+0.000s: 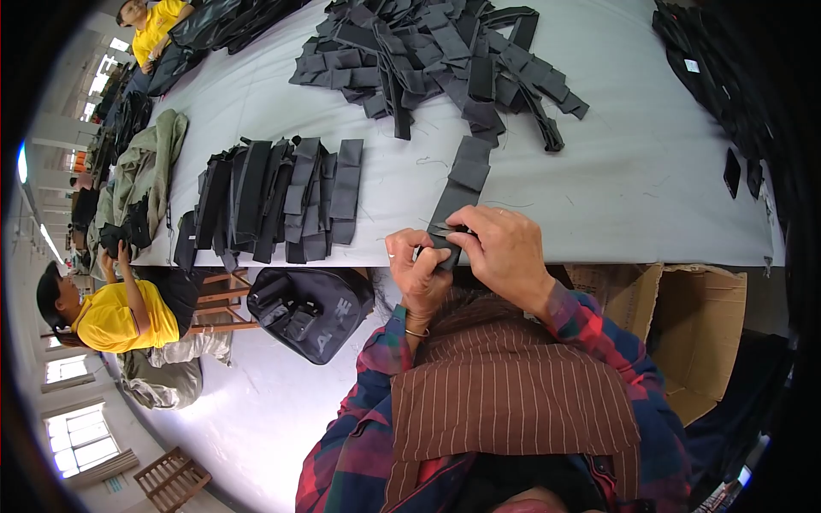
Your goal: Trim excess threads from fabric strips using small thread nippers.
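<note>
Grey strip (463, 175), both hands (418, 272) (510, 253) at near end

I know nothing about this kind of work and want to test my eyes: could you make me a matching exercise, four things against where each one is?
Things
1. Cardboard box
2. Jumbled heap of strips
3. Right hand
4. Side-by-side row of strips

Places
A. On the left part of the white table
B. At the single grey strip, by the tabletop's near edge
C. Standing open, below the tabletop, on the person's right
D. Farther up the tabletop, beyond the hands

Pairs: 1-C, 2-D, 3-B, 4-A
</note>
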Available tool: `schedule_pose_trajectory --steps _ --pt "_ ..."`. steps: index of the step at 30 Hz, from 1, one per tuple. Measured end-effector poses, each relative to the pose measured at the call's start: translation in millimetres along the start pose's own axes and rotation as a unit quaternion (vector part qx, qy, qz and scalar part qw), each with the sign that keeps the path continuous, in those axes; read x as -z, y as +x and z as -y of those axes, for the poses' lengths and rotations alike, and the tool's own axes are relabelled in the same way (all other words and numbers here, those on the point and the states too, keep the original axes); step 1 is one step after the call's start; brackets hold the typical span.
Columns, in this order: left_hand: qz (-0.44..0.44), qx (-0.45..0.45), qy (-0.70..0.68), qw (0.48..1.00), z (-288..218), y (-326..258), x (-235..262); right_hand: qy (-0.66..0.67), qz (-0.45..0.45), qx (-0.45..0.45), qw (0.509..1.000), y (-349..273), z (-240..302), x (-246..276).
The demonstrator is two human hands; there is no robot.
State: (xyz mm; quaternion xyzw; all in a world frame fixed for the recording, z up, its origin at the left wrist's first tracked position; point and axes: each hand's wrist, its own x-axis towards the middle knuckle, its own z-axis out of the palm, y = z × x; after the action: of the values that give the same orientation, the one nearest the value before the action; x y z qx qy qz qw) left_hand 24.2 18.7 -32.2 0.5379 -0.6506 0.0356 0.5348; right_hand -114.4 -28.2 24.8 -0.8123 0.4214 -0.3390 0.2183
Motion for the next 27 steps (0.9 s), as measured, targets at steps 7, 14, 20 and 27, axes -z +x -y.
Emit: schedule_pose_trajectory --steps 7,14,20,27 --pt "0.003 -0.007 -0.011 1.0 -0.9 2.8 -0.4 0.013 0.007 -0.016 1.0 -0.3 -3.0 5.0" --pt "0.005 -0.016 -0.01 1.0 -1.5 3.2 0.4 0.013 0.007 -0.046 0.999 -1.4 -0.7 7.1" --pt "0.006 -0.015 -0.029 0.999 -1.4 1.7 -4.0 0.009 -0.018 -0.005 1.0 -0.2 -3.1 -1.2" --pt "-0.043 0.23 -0.124 0.964 3.4 0.0 -6.0 0.103 -0.042 -0.097 0.989 2.6 -12.7 5.7"
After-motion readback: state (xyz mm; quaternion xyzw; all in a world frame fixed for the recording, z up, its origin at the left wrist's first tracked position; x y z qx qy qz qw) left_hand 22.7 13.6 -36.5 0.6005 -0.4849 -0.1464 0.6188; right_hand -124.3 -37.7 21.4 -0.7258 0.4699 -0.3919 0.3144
